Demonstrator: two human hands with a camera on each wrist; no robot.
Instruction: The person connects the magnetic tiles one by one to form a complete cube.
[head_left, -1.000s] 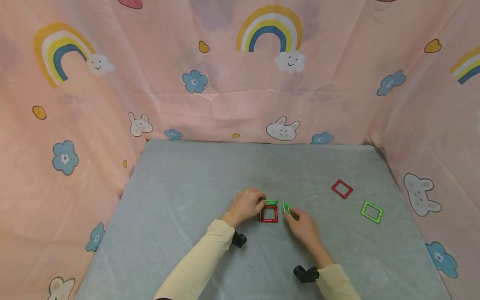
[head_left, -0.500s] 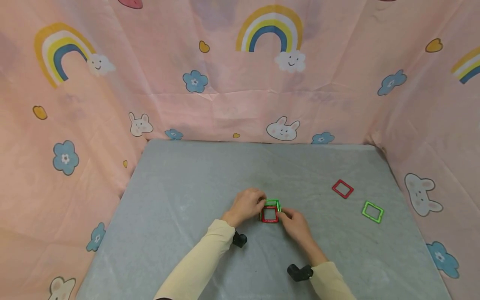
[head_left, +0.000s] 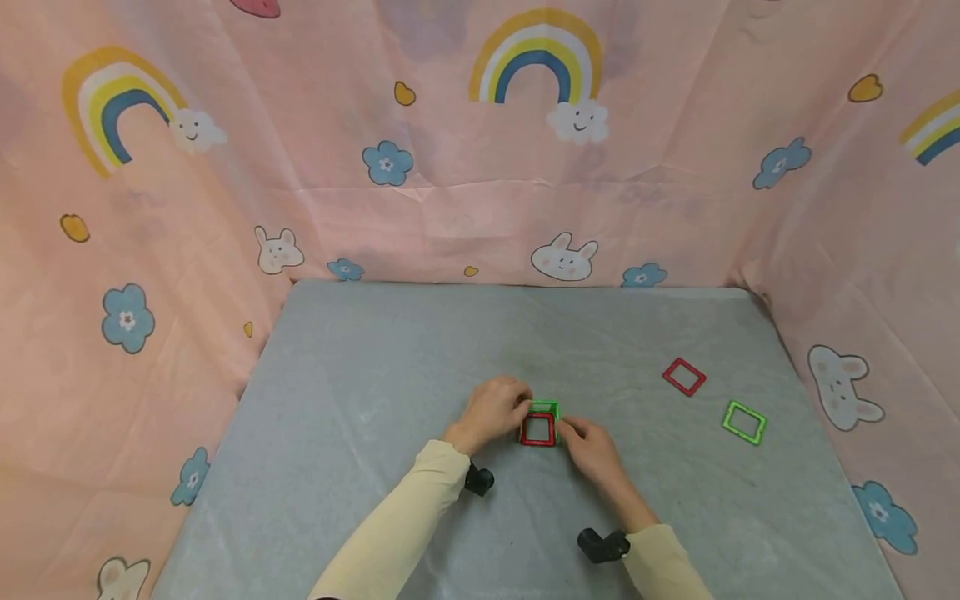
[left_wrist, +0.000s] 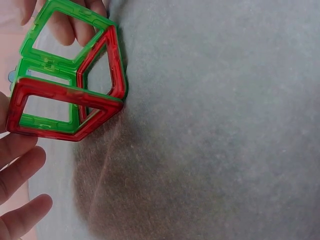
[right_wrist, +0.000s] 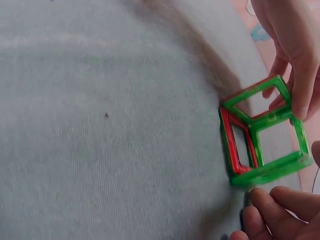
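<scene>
Square magnetic tiles stand joined as an open box between the hands. Flat on the cloth lies its red base tile (head_left: 537, 443). A red tile (left_wrist: 67, 92) rises as the left wall, and a green tile (right_wrist: 301, 135) forms the back. Along the right edge stands another green tile (right_wrist: 272, 171), upright. My left hand (head_left: 491, 412) holds the back left corner, its thumb over the edge in the right wrist view. At the right wall, my right hand (head_left: 596, 454) pinches the green tile, thumb and fingers at its far end.
To the right on the grey cloth (head_left: 390, 358) lie a loose red tile (head_left: 667, 372) and a loose green tile (head_left: 759, 432). A pink printed curtain (head_left: 450, 217) closes off the back and both sides. Black wrist cameras sit on both wrists.
My right hand has moved left, bringing a green tile from a gap beside the base up against its right edge. The left hand has stayed at the corner.
</scene>
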